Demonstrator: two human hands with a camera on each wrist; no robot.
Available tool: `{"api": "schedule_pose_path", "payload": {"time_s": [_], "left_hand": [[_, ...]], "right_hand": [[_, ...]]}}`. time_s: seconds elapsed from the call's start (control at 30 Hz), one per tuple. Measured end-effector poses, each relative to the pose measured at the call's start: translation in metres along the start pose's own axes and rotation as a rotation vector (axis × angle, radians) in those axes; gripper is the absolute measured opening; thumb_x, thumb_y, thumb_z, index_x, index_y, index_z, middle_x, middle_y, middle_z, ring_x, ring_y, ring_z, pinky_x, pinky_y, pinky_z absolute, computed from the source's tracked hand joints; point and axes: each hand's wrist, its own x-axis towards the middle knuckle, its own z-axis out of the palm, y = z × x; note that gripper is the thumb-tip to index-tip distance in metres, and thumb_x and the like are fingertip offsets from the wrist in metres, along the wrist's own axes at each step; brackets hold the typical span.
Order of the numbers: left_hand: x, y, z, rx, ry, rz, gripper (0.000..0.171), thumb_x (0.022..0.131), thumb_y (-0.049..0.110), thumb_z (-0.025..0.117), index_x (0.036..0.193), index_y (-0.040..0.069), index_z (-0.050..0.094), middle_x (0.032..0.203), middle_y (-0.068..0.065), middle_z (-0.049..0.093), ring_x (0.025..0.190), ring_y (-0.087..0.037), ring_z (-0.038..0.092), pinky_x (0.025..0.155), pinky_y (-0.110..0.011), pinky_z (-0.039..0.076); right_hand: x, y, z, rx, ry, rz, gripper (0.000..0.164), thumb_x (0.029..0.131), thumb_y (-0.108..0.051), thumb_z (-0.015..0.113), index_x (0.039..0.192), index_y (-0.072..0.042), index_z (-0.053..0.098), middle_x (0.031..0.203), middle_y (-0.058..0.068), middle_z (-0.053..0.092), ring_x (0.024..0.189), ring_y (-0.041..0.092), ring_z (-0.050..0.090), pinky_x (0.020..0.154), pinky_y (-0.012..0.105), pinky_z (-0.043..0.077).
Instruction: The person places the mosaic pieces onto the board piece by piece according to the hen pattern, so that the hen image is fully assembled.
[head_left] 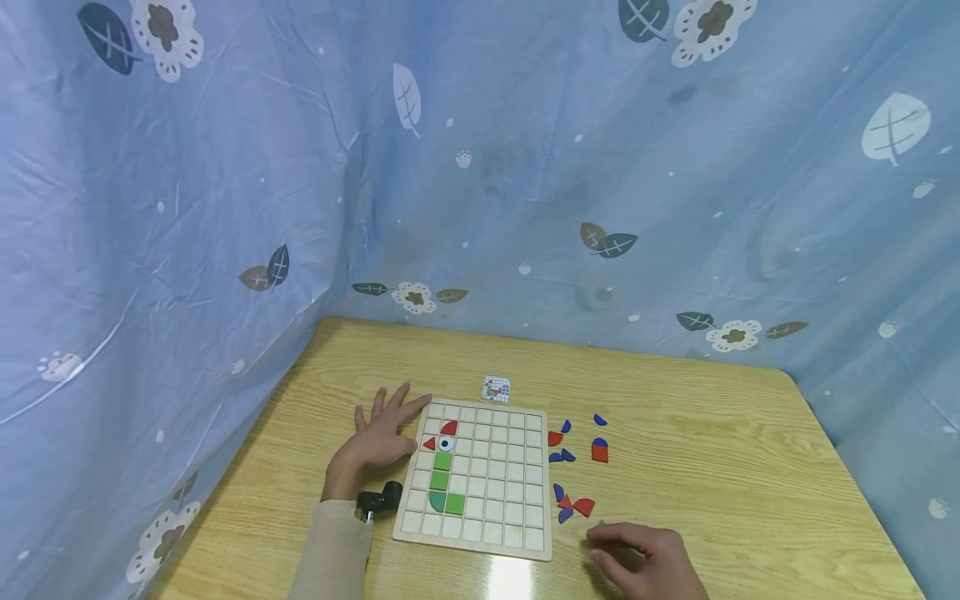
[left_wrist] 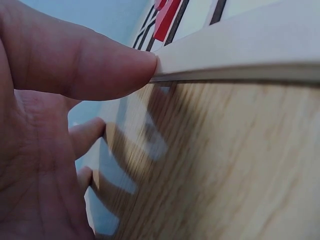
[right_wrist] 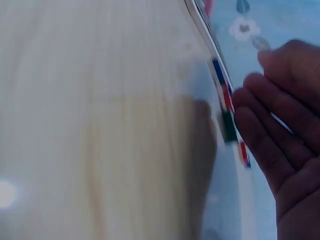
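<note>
A wooden grid board (head_left: 487, 547) lies on the table. My left hand (head_left: 381, 442) has its fingers spread, the thumb and index finger touching the board's left edge; the left wrist view shows the thumb (left_wrist: 115, 70) against its side. In the grid sit a red quarter-round (head_left: 449, 428), a red triangle (head_left: 430, 443), a round eye piece (head_left: 446, 443), green squares (head_left: 442, 461) and a dark green quarter-round (head_left: 437, 502). To the board's right, my right hand (head_left: 648, 558) hovers with loosely bent fingers close to a green piece (head_left: 602, 523), mostly hidden by the hand. Nothing shows between its fingers.
Loose blue half-rounds (head_left: 566, 426), red quarter-rounds (head_left: 584, 507) and a red square (head_left: 600, 453) lie right of the board. A small picture card (head_left: 496, 388) lies behind it. A black device (head_left: 386, 497) is on the left wrist. Blue curtain (head_left: 525, 167) surrounds the table.
</note>
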Motion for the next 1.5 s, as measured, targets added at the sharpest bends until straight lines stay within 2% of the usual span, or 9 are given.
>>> {"api": "schedule_pose_path", "payload": {"time_s": [0.17, 0.3, 0.4, 0.63, 0.83, 1.03, 1.1, 1.27, 1.5], "left_hand": [[0.000, 0.003, -0.002, 0.000, 0.001, 0.005, 0.090, 0.083, 0.004, 0.066, 0.169, 0.022, 0.046, 0.184, -0.020, 0.012, 0.168, -0.054, -0.012, 0.120, -0.084, -0.018], [-0.001, 0.003, -0.002, 0.006, 0.002, 0.002, 0.090, 0.082, 0.004, 0.066, 0.168, 0.022, 0.047, 0.184, -0.020, 0.012, 0.168, -0.054, -0.011, 0.120, -0.084, -0.018], [-0.001, 0.003, -0.002, 0.013, 0.003, -0.001, 0.090, 0.082, 0.004, 0.066, 0.169, 0.022, 0.046, 0.184, -0.020, 0.012, 0.168, -0.054, -0.011, 0.121, -0.084, -0.018], [-0.001, 0.002, 0.001, 0.017, -0.006, -0.005, 0.089, 0.085, 0.005, 0.065, 0.169, 0.023, 0.045, 0.184, -0.019, 0.011, 0.168, -0.053, -0.012, 0.121, -0.083, -0.019], [-0.002, 0.004, 0.000, 0.021, 0.003, 0.004, 0.089, 0.083, 0.004, 0.067, 0.168, 0.022, 0.047, 0.184, -0.021, 0.013, 0.167, -0.055, -0.010, 0.120, -0.085, -0.018], [-0.003, 0.004, -0.001, 0.030, 0.005, 0.002, 0.089, 0.084, 0.004, 0.067, 0.168, 0.022, 0.047, 0.184, -0.021, 0.013, 0.167, -0.056, -0.010, 0.120, -0.085, -0.017], [-0.003, 0.004, -0.001, 0.029, 0.006, 0.000, 0.089, 0.083, 0.005, 0.067, 0.168, 0.022, 0.047, 0.184, -0.021, 0.013, 0.167, -0.056, -0.010, 0.120, -0.085, -0.017], [-0.002, 0.003, 0.000, 0.030, 0.003, -0.003, 0.089, 0.084, 0.006, 0.066, 0.169, 0.022, 0.046, 0.184, -0.021, 0.012, 0.167, -0.055, -0.010, 0.120, -0.084, -0.018], [-0.002, 0.005, -0.001, 0.028, -0.002, -0.009, 0.088, 0.085, 0.006, 0.066, 0.169, 0.022, 0.046, 0.184, -0.020, 0.012, 0.168, -0.055, -0.011, 0.121, -0.083, -0.019]], "right_hand": [[-0.004, -0.002, -0.013, -0.171, 0.105, 0.186, 0.027, 0.078, -0.010, 0.098, 0.096, -0.026, 0.085, 0.094, -0.015, 0.083, 0.086, -0.003, 0.076, 0.075, 0.018, 0.062], [-0.002, -0.003, -0.012, -0.236, 0.116, 0.248, 0.030, 0.074, -0.013, 0.100, 0.096, -0.025, 0.085, 0.094, -0.015, 0.083, 0.087, -0.006, 0.074, 0.077, 0.020, 0.063], [0.001, -0.005, -0.006, -0.231, 0.098, 0.210, 0.031, 0.074, -0.013, 0.100, 0.100, -0.022, 0.086, 0.097, -0.015, 0.084, 0.091, -0.005, 0.075, 0.080, 0.021, 0.063], [0.006, -0.006, 0.009, -0.265, 0.090, 0.005, 0.036, 0.076, 0.001, 0.095, 0.105, -0.017, 0.084, 0.100, -0.010, 0.084, 0.090, -0.001, 0.076, 0.075, 0.021, 0.063], [0.006, -0.004, 0.013, -0.289, 0.123, -0.005, 0.039, 0.071, -0.004, 0.099, 0.104, -0.019, 0.085, 0.100, -0.014, 0.083, 0.091, -0.002, 0.075, 0.081, 0.010, 0.057], [0.011, -0.003, 0.016, -0.219, 0.017, -0.045, 0.037, 0.078, -0.007, 0.096, 0.111, -0.019, 0.083, 0.103, -0.011, 0.082, 0.093, 0.001, 0.074, 0.082, 0.017, 0.061], [0.011, -0.003, 0.016, -0.211, 0.003, -0.056, 0.038, 0.079, -0.005, 0.095, 0.112, -0.020, 0.083, 0.104, -0.011, 0.082, 0.094, 0.000, 0.074, 0.085, 0.013, 0.059], [0.008, -0.003, 0.011, -0.250, 0.063, -0.036, 0.045, 0.075, 0.006, 0.092, 0.111, -0.020, 0.083, 0.104, -0.013, 0.083, 0.093, 0.000, 0.076, 0.085, 0.004, 0.053], [0.007, -0.003, 0.006, -0.281, 0.134, 0.084, 0.045, 0.071, 0.008, 0.094, 0.108, -0.016, 0.084, 0.101, -0.015, 0.083, 0.093, -0.002, 0.076, 0.079, 0.020, 0.063]]}}
